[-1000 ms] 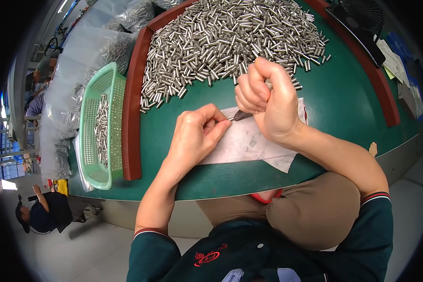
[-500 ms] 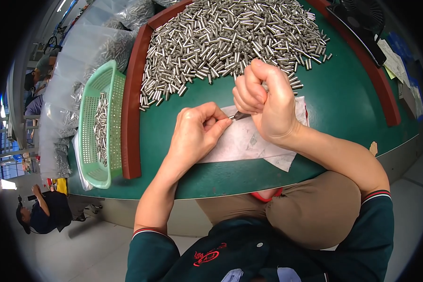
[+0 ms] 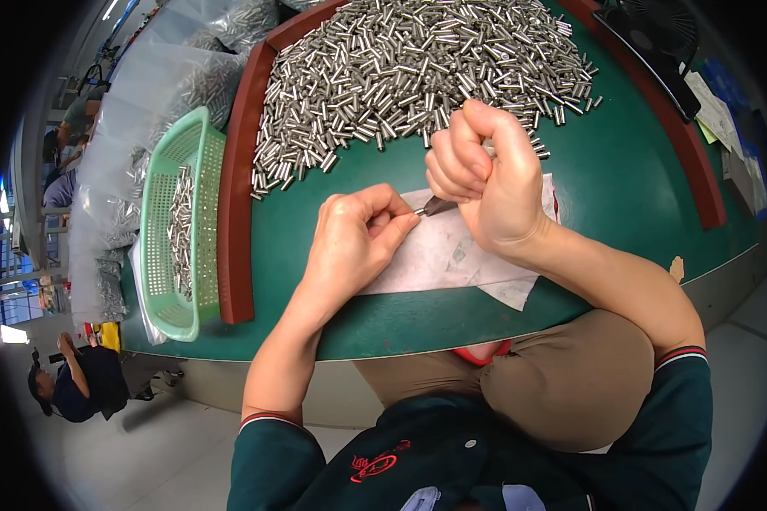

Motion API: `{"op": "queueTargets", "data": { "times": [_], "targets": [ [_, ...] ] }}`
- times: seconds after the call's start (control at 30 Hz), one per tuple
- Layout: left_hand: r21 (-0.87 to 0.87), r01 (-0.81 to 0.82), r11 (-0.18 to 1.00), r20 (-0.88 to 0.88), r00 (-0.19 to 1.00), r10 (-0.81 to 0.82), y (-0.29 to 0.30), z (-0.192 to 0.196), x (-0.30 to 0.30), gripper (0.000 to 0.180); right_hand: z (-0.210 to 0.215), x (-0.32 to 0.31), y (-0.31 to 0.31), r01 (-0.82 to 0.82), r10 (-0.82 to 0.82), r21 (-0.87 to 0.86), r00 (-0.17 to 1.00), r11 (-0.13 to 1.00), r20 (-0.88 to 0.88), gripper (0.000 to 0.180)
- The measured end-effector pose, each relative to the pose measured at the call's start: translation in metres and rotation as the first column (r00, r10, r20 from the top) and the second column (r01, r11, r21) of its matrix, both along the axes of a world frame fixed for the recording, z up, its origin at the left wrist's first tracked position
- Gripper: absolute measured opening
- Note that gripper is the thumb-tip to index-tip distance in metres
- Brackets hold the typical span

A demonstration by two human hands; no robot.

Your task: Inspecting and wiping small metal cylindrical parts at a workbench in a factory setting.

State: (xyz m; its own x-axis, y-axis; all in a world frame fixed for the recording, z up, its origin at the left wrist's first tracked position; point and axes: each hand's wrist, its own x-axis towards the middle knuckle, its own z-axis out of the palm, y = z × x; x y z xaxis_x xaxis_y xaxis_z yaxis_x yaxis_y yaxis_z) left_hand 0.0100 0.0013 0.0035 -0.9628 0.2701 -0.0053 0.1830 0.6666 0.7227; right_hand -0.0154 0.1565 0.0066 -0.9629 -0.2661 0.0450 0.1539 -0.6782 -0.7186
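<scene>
My left hand pinches a small shiny metal pin between thumb and forefinger, with its end sticking out to the right. Wrapped in a fist, my right hand grips a tool with a dark pointed tip; its handle is mostly hidden by the fingers. The tip meets the pin's free end, or sits very close to it. Beneath both hands lies a stained whitish cloth on the green tabletop. Beyond them spreads a large heap of loose metal pins.
Reddish-brown rails border the work area. Outside the left rail stands a green plastic basket with pins inside, beside clear bags of more pins. A black fan and papers are at far right. Another person stands at left.
My right fist has tilted and shifted slightly up and to the right with the tool. The left hand keeps the pin in nearly the same place.
</scene>
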Motion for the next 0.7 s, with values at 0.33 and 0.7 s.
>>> {"op": "queueTargets", "data": {
  "times": [0.33, 0.7],
  "targets": [
    [0.005, 0.009, 1.0, -0.008, 1.0, -0.009, -0.0013, -0.0026, -0.0017, 0.009, 0.0, 0.0028, -0.0055, 0.013, -0.011, 0.037, 0.998, 0.999, -0.056, 0.04],
    [0.005, 0.008, 1.0, 0.026, 1.0, -0.008, -0.0063, 0.0031, -0.0025, 0.009, -0.0016, 0.002, -0.0028, -0.027, 0.031, 0.056, 0.997, 0.998, -0.073, 0.041]
  ]
}}
